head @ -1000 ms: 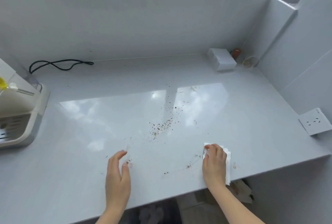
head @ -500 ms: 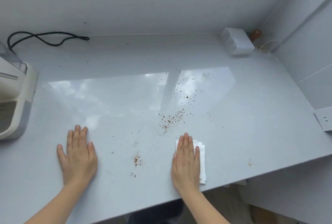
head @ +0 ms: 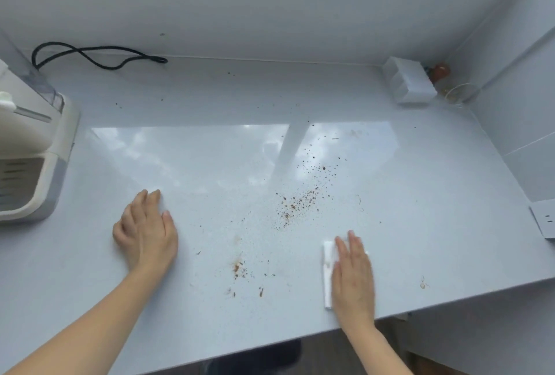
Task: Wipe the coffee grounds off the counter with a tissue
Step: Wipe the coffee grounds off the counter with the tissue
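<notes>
The right hand [head: 352, 280] is pressing the folded tissue [head: 328, 272] flat, fingers together, near the counter [head: 210, 149] front edge. The coffee grounds [head: 295, 205] are lying beyond the tissue. The left hand [head: 147, 232] is resting palm-down, fingers together, left of the grounds.

I see my right hand [head: 353, 280] flat on the tissue [head: 328, 272] near the counter [head: 420, 194] front edge, coffee grounds [head: 295, 205] mid-counter, left hand [head: 147, 232] flat.
</notes>
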